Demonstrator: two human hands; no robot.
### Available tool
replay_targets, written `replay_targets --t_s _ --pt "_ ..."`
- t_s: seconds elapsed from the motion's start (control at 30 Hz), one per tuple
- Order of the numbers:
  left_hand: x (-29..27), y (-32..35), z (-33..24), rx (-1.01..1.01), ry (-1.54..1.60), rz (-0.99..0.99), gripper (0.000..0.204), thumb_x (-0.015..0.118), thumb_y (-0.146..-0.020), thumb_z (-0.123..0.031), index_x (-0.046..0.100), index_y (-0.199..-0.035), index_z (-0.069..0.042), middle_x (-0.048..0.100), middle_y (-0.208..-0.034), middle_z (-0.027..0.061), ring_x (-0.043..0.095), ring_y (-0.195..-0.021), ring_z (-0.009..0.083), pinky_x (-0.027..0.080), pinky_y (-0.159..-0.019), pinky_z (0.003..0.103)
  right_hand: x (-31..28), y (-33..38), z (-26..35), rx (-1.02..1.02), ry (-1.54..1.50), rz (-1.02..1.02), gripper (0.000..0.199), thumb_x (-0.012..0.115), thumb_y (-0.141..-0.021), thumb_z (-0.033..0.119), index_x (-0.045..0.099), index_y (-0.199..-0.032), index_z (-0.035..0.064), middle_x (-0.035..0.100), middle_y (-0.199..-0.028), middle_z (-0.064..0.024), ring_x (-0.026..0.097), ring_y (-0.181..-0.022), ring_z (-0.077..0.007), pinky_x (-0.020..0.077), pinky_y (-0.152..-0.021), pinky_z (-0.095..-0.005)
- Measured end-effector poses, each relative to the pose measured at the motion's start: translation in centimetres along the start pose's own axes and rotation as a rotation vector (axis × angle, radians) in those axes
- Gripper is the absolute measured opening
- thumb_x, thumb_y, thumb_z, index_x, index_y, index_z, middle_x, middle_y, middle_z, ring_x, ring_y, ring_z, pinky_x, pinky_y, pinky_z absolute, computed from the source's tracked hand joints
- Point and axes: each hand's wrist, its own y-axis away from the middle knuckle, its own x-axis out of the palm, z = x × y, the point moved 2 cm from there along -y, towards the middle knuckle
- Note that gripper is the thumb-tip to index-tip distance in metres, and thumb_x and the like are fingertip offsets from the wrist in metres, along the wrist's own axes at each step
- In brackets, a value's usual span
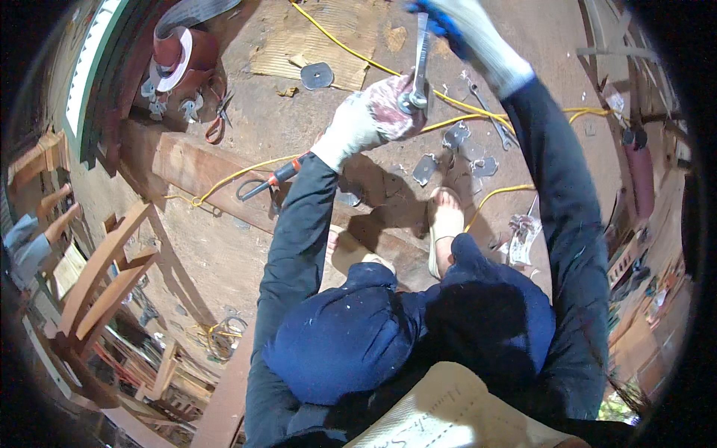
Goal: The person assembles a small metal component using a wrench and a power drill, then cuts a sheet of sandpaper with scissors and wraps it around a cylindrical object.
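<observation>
My left hand (pixel 366 123), in a white glove with a dark red palm, is closed around a tool or part that its fingers largely hide. A silver wrench (pixel 422 60) stands upright against it, its lower end at a round metal fitting (pixel 410 101) beside the fingers. My right hand (pixel 467 33), in a white and blue glove, grips the wrench's upper end near the top edge of the picture. Behind my left forearm shows an orange and black power tool body (pixel 282 175); whether it joins what my left hand holds, I cannot tell.
A yellow cord (pixel 336 41) crosses the dirt floor. A second wrench (pixel 489 112) and several dark square pads (pixel 317 75) lie around my feet. Corrugated cardboard (pixel 343 26), red-handled cutters (pixel 218 123) and a dark red round object (pixel 179 60) lie farther off. Curved wooden pieces (pixel 108 261) stand left.
</observation>
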Motion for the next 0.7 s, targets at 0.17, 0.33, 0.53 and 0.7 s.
replay_targets --t_s 0.17,0.33,0.53,0.7 --pt "-0.7 2.0 5.6 -0.072 -0.069 -0.006 0.034 0.062 -0.083 -0.016 0.053 -0.112 0.000 0.060 -0.105 0.0123 0.059 -0.089 0.0252 0.049 -0.078 0.034 17.3 3.5 7.9 -0.865 0.606 0.524 0.027 0.063 -0.083 0.023 0.062 -0.105 0.0065 0.066 -0.091 -0.0093 0.063 -0.079 -0.0266 0.0508 -0.067 -0.0367" --pt "-4.9 0.3 5.3 0.002 -0.053 -0.229 0.034 0.067 -0.078 -0.021 0.058 -0.107 -0.003 0.063 -0.098 0.0127 0.061 -0.086 0.0278 0.050 -0.075 0.033 15.3 14.3 9.1 -0.958 0.901 0.749 0.024 0.064 -0.070 0.020 0.060 -0.092 0.0110 0.059 -0.074 -0.0046 0.063 -0.070 -0.0237 0.0516 -0.055 -0.0352" --pt "-5.0 -0.8 2.1 0.025 0.032 -0.244 0.037 0.068 -0.076 -0.022 0.059 -0.108 -0.006 0.064 -0.099 0.0131 0.062 -0.090 0.0305 0.049 -0.079 0.035 2.3 13.5 2.6 -0.104 0.061 -0.361 0.021 0.052 -0.095 0.013 0.054 -0.111 0.0013 0.063 -0.103 -0.0105 0.057 -0.071 -0.0076 0.0492 -0.062 -0.0221" --pt "-2.8 1.0 2.3 -0.032 0.033 -0.106 0.055 0.073 -0.076 -0.022 0.050 -0.121 0.000 0.059 -0.116 0.0112 0.057 -0.106 0.0251 0.046 -0.092 0.035 0.8 0.6 -1.0 -0.099 0.019 -0.047 0.022 0.058 -0.093 0.022 0.063 -0.109 0.0085 0.058 -0.084 0.0027 0.043 -0.059 -0.0011 0.0347 -0.050 -0.0165"
